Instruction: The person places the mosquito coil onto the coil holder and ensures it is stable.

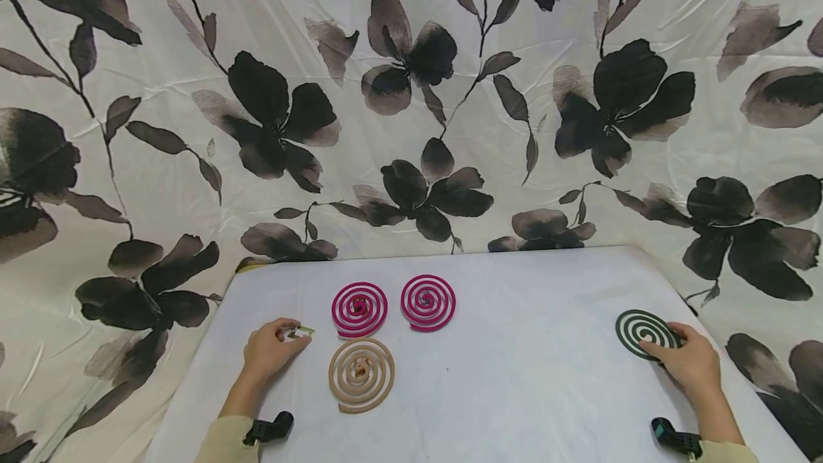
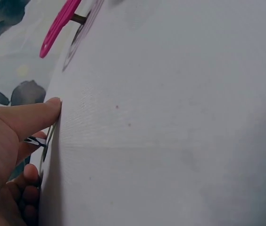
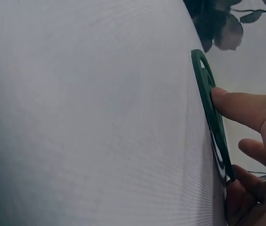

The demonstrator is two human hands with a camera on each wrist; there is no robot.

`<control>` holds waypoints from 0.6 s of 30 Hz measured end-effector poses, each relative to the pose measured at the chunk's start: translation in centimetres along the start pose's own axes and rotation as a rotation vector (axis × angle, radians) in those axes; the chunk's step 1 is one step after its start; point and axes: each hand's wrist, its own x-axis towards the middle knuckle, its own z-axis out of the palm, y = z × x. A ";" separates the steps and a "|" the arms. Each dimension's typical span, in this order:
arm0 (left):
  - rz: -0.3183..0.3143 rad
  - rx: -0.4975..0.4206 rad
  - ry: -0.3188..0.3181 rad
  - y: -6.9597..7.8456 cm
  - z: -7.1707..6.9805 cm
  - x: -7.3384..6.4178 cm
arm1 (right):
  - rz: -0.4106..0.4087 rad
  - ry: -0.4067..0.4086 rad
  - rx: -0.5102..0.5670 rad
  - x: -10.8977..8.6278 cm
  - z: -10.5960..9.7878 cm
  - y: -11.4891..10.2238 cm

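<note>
On the left of the table, my left hand (image 1: 268, 350) pinches a small, thin metal coil stand (image 1: 299, 331) between thumb and fingers. In the left wrist view only a sliver of that stand (image 2: 48, 141) shows by the fingers. Far to the right, my right hand (image 1: 693, 361) grips a green mosquito coil (image 1: 633, 321) by its near right edge, thumb on top. The right wrist view shows this coil (image 3: 203, 89) edge-on, tipped up a little from the table, with the other fingers partly under it.
Two pink mosquito coils (image 1: 338, 293) (image 1: 450, 302) lie side by side near the table's back left. A tan coil (image 1: 388, 381) is just in front of the left one. One pink coil (image 2: 53, 37) is raised on a stand. Floral cloth (image 1: 411, 127) hangs behind the white table (image 1: 514, 349).
</note>
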 end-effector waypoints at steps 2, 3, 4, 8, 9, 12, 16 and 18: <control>-0.002 -0.002 0.003 0.0 -0.1 -0.3 | 0.006 0.002 0.012 -0.1 0.1 -0.1; -0.003 -0.004 0.003 -0.1 -0.1 -0.4 | 0.009 0.003 0.019 -0.1 0.1 -0.2; 0.000 -0.007 0.002 -0.1 -0.1 -0.5 | 0.013 0.004 0.027 -0.1 0.0 -0.2; 0.002 -0.011 -0.008 -0.2 0.0 -0.9 | 0.014 0.014 0.049 -0.3 0.1 -0.2; 0.002 -0.010 -0.012 -0.2 0.0 -1.0 | 0.014 0.018 0.054 -0.4 0.1 -0.2; -0.002 -0.013 -0.025 -0.3 -0.1 -1.4 | 0.015 0.034 0.069 -0.5 0.3 -0.3; -0.003 -0.019 -0.029 -0.3 0.0 -1.6 | 0.039 0.046 0.097 -0.6 0.4 -0.6; -0.001 -0.015 -0.023 -0.2 -0.1 -1.7 | 0.056 0.046 0.110 -0.6 0.4 -0.6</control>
